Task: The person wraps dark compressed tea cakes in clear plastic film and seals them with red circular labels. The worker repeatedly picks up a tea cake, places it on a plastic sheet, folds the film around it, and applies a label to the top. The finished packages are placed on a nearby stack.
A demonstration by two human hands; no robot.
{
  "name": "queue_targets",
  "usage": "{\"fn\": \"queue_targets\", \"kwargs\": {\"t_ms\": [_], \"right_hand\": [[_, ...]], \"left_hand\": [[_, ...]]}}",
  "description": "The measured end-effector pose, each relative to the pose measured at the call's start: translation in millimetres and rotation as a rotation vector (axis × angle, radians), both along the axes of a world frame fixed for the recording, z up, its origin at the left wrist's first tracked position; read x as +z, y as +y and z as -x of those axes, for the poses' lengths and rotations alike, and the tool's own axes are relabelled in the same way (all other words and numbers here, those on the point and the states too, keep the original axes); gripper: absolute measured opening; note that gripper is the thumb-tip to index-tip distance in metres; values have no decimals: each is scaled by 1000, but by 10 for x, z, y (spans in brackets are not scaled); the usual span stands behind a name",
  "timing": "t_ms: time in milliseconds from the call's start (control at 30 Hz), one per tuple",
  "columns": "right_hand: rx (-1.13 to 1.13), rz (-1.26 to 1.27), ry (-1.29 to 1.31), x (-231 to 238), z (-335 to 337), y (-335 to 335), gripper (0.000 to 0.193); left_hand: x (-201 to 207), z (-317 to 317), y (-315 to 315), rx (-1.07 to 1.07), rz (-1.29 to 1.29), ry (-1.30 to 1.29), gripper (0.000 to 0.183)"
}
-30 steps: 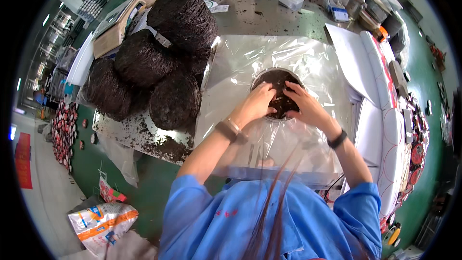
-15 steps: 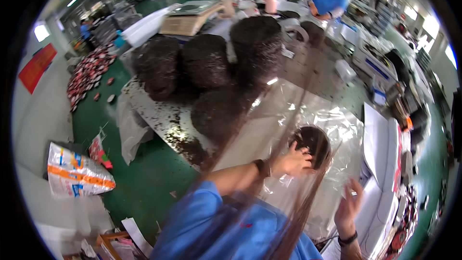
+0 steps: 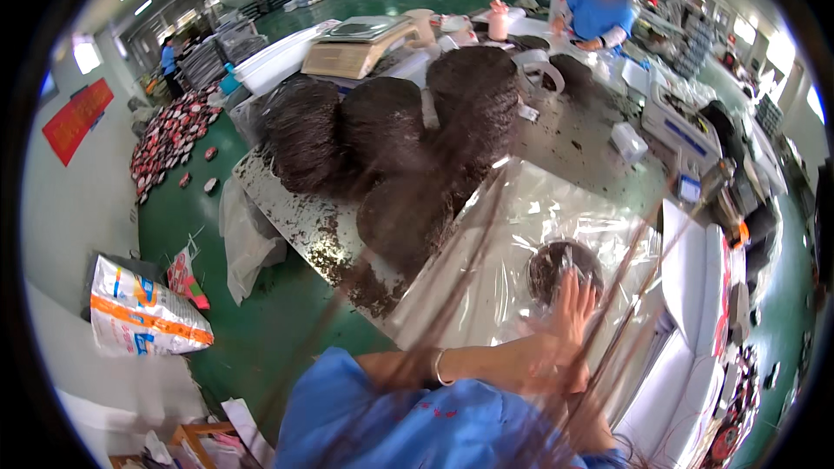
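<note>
Head view: dk rnd mass (image 3: pixel 545 273) partly under grip (image 3: pixel 565 327), contact unclear.

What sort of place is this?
Probably a workshop or factory floor: big dark clumps sit on a worktable, a co-worker stands beyond, and many small red-and-white items lie heaped on the green floor.

The head-worn fisheye looks down and forward — close above the table (image 3: pixel 601 167).

Blurred where they overlap, the person's hands (image 3: pixel 560 343) are hard to tell apart; their fingers (image 3: pixel 570 300) partly hide the dark round mass (image 3: pixel 547 271) beneath.
</note>
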State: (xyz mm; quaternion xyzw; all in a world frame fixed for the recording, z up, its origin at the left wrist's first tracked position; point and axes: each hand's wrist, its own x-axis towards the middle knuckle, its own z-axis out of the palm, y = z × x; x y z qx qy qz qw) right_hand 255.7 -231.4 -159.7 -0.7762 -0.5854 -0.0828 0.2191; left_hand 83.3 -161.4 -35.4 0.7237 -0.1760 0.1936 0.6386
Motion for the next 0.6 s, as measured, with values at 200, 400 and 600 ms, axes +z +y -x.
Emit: {"fn": "queue_targets", "kwargs": {"t_ms": [200,400,600], "right_hand": [[-169,-176,34,-162,-18,202,31],[-219,-118,140,-186,-59,-33,54],[-249,180,261,-95,-95,45,24]], "left_hand": [[-831,158,420,351,-533,581,47],[-1113,-438,712,559,544,388,130],[-890,-1070,574,763,-194,-77,81]]}}
